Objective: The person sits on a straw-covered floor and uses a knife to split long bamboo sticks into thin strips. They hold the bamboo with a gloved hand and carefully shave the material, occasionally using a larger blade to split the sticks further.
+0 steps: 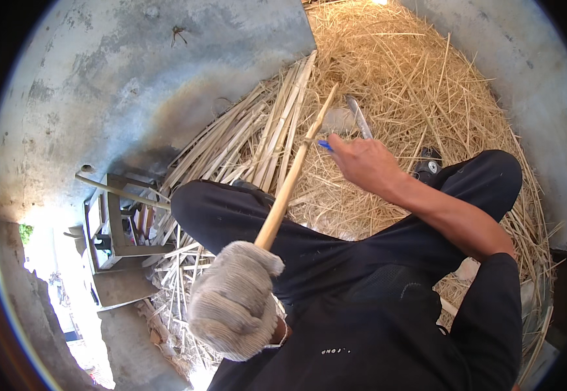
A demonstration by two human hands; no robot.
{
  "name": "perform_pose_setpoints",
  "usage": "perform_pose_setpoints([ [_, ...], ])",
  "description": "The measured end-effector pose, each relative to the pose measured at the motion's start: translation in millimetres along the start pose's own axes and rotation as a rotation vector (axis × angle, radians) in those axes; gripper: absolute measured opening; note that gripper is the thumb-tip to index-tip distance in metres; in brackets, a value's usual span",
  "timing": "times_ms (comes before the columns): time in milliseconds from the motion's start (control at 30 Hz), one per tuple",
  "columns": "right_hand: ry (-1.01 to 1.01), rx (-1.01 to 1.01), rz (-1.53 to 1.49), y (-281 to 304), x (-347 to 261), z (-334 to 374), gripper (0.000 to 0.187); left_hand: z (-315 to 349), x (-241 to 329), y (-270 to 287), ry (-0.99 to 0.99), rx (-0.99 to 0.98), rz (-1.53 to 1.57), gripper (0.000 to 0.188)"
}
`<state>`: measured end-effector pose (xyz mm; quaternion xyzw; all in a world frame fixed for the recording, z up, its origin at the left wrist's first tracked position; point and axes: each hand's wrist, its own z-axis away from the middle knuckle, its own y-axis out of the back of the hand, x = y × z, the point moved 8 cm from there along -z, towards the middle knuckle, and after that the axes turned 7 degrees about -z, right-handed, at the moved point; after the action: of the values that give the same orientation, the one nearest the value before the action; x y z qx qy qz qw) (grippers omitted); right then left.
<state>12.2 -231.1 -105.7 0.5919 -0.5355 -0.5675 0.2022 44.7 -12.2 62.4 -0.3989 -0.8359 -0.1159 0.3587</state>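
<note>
A knitted, pale grey work glove covers my left hand (234, 300), which is closed around the thick lower end of a long yellowish wooden stick (285, 195). The stick slants up and away to a thin tip, with a notch partway along it. Bare and closed, my right hand (365, 161) is beside the stick's upper part. A small blue tool (324, 145) pokes out from its fingers close to the notch; the rest is hidden in the grip. Just beyond the knuckles shows a metal knife blade (358, 117); whether it joins the held tool I cannot tell.
Loose straw (401, 72) covers the floor ahead and to the right. Flat split strips (257, 137) are heaped along the left wall (166, 65). My crossed legs (231, 212) lie beneath both hands. A wooden frame (124, 225) stands at the left, near a bright opening.
</note>
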Motion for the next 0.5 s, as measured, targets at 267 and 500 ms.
perform_pose_setpoints([
  [267, 0.111, 0.02, -0.087, 9.8, -18.8, 4.2, 0.014, 6.1, 3.2, 0.9, 0.018, -0.062, -0.074, 0.026],
  [500, 0.311, 0.113, -0.013, 0.5, -41.6, 26.2, 0.015, 4.1, -1.3, 1.5, 0.025, -0.14, -0.104, 0.024],
])
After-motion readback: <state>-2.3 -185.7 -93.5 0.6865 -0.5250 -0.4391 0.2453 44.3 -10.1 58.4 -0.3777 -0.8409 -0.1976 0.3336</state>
